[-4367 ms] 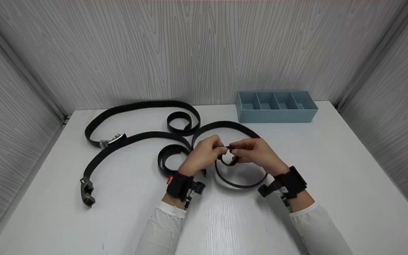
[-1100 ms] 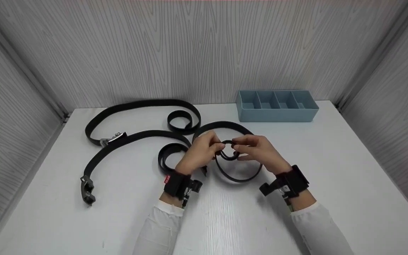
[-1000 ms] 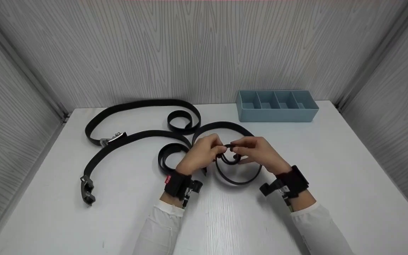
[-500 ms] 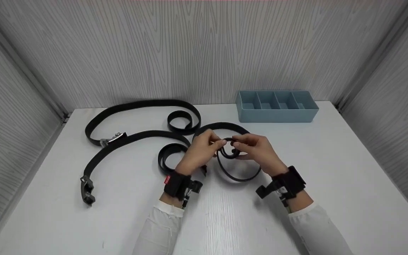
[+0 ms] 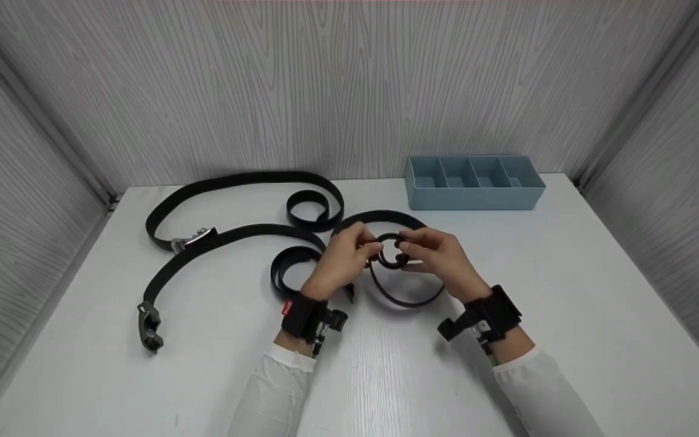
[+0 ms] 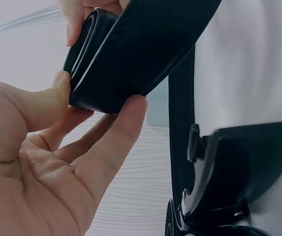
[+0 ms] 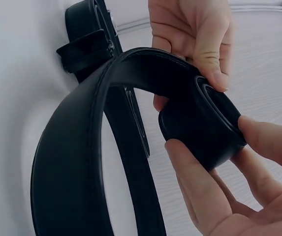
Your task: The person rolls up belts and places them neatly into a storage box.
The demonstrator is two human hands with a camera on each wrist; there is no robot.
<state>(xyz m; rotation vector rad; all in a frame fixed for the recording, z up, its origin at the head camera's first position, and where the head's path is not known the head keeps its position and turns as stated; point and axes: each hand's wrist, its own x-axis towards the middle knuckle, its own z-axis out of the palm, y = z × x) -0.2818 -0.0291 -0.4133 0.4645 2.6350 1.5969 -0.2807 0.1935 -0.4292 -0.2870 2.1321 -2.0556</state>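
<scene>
Both hands grasp a belt's coiled end

The held belt is off the table at its coil, between the two hands at the middle of the scene. The coil's round opening faces up towards the head camera, with its layers seen edge-on. The long strap follows no straight line: it sweeps from the coil in a wide loop, one arc towards the person and the other towards the back wall.

The left hand pinches the coil from the left, the right hand from the right. Each grip is parted only as far as the band is wide, thumb at one edge and a fingertip at the other.

Two other belts, the back belt and the front belt, lie to the left, buckles leftward, tips curled. A blue box stands beyond the right hand
</scene>
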